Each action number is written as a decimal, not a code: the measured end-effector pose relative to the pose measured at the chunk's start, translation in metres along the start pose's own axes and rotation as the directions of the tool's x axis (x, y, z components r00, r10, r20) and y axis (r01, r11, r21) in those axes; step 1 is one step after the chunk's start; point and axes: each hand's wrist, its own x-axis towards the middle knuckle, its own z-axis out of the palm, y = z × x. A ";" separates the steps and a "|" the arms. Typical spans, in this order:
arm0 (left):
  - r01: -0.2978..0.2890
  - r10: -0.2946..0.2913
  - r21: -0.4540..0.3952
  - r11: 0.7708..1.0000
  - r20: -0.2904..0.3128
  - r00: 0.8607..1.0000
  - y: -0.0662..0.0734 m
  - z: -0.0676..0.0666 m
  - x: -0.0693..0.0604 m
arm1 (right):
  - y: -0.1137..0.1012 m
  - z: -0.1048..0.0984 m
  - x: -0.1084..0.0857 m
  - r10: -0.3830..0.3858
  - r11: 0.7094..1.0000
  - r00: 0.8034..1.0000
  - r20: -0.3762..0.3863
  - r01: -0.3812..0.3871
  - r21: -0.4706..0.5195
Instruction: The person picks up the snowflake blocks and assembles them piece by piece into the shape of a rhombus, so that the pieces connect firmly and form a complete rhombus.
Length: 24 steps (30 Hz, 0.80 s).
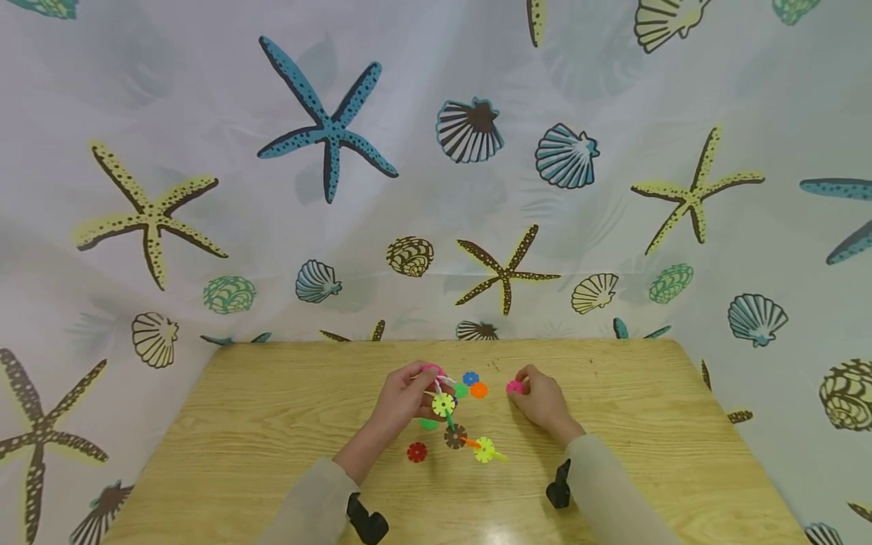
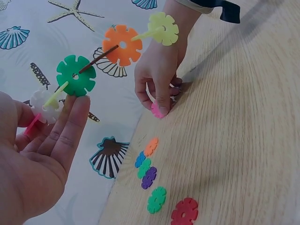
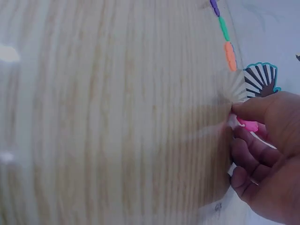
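My left hand [image 1: 403,395] grips one end of a chain of notched plastic discs, where a pink disc [image 1: 432,371] sits between thumb and fingers. The linked chain runs down and right, through a yellow disc [image 1: 443,405] and a brown disc [image 1: 455,436] to another yellow disc [image 1: 484,450]. In the left wrist view, a white disc [image 2: 46,107] and a green disc [image 2: 70,70] of the chain show near the fingers. My right hand [image 1: 545,397] pinches a loose pink disc [image 1: 514,387] at the table surface; fingers partly cover it in the right wrist view.
Loose discs lie on the wooden table [image 1: 272,424] between the hands: blue [image 1: 471,378], orange [image 1: 479,390], red [image 1: 417,453], a purple disc [image 2: 149,178] and green ones [image 2: 156,200]. A patterned curtain [image 1: 381,219] with starfish and shells borders the table's back and sides.
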 end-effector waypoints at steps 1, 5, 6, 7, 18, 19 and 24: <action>0.000 0.000 -0.005 1.000 -0.002 1.000 0.000 0.000 0.000 | 0.000 -0.001 -0.001 0.000 1.000 1.000 0.007 0.000 0.014; 0.003 -0.003 -0.008 1.000 -0.011 1.000 0.000 0.000 0.000 | -0.003 -0.005 -0.003 0.015 0.990 0.998 0.069 -0.024 0.140; 0.003 -0.003 -0.007 1.000 -0.013 1.000 0.000 0.000 0.000 | -0.004 -0.006 -0.004 0.021 0.982 0.996 0.091 -0.038 0.185; 0.005 -0.005 -0.005 1.000 -0.016 1.000 0.000 0.000 0.000 | -0.005 -0.007 -0.005 0.032 0.972 0.993 0.115 -0.057 0.228; 0.008 -0.008 -0.028 1.000 -0.011 1.000 -0.001 0.000 0.002 | -0.025 -0.024 -0.014 0.030 0.929 0.992 0.125 -0.074 0.362; 0.008 -0.008 -0.028 1.000 -0.010 1.000 -0.001 0.000 0.002 | -0.027 -0.025 -0.015 0.017 0.929 0.993 0.121 -0.060 0.364; 0.010 -0.010 -0.022 1.000 -0.011 1.000 0.000 0.001 0.001 | -0.031 -0.031 -0.017 -0.089 0.918 0.990 0.111 0.038 0.396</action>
